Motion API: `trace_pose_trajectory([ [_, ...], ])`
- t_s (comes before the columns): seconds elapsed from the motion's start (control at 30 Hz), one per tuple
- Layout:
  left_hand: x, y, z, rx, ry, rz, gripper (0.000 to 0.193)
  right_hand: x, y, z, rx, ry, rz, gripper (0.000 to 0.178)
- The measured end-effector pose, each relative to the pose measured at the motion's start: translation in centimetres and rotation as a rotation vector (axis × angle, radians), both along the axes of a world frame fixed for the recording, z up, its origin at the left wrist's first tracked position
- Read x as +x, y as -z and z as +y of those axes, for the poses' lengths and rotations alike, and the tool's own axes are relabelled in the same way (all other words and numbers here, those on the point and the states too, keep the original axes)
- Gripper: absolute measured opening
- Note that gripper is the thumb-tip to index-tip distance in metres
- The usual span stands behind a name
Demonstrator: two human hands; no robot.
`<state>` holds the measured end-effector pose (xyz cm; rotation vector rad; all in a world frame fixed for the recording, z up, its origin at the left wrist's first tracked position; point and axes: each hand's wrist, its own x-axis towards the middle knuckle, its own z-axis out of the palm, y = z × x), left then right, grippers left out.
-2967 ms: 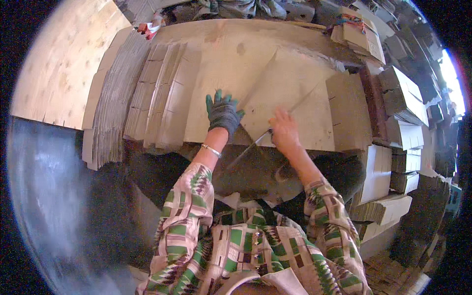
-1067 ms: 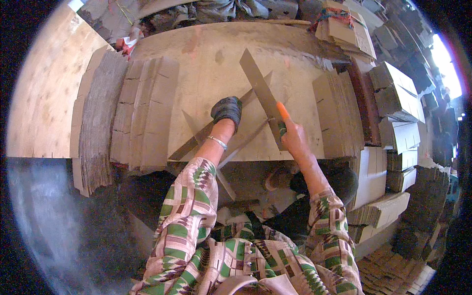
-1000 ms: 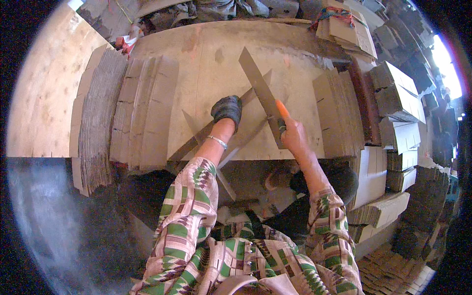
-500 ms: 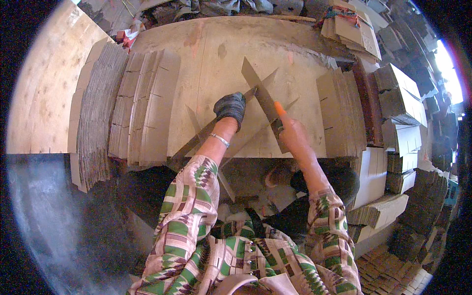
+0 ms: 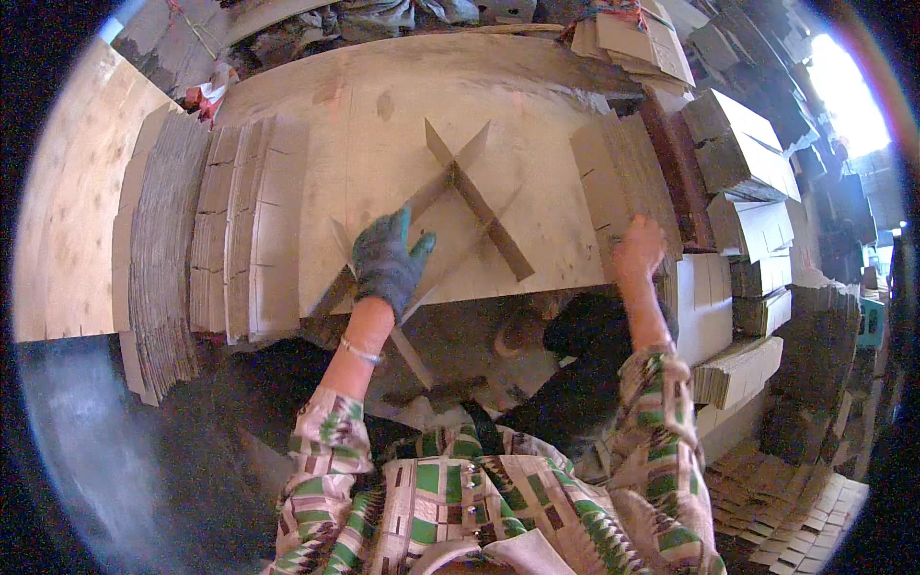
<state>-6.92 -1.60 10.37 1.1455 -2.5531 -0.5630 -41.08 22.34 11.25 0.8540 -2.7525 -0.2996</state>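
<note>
Brown cardboard strips [image 5: 489,222] cross beside the gloved left hand [image 5: 385,264]

Red-and-white bundle [image 5: 204,96], crumpled grey sheeting [image 5: 379,19], teal object [image 5: 870,324]

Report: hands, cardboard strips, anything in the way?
Left hand open over crossed cardboard strips. Right hand at slotted cardboard stack, grip unclear. Left hand hides part of one strip.

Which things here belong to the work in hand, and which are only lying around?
Apparently in the work:
crossed brown cardboard strips, near the dark-gloved left hand
flat brown cardboard stack, at the bare right hand
pale wooden tabletop

Apparently just lying about:
crumpled red-and-white item, far left corner
crumpled grey sheeting, beyond the far edge
boxy turquoise object, far right
</note>
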Motion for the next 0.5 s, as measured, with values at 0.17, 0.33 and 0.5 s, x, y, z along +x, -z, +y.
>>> trace_pose_trajectory([
  [0.17,4.9,3.5,4.0,-0.101,0.059,-0.122,0.061,-3.3,-0.8,1.2,-0.374,0.098,-0.177,0.038],
  [0.33,4.3,3.0,4.4,0.087,0.164,-0.358,0.036,4.5,-3.9,-2.8,-0.876,-0.176,-0.336,0.046],
  [0.5,2.5,2.3,4.3,0.215,0.133,-0.465,0.030,20.5,-4.4,-5.5,-0.659,-0.516,-0.830,0.089],
])
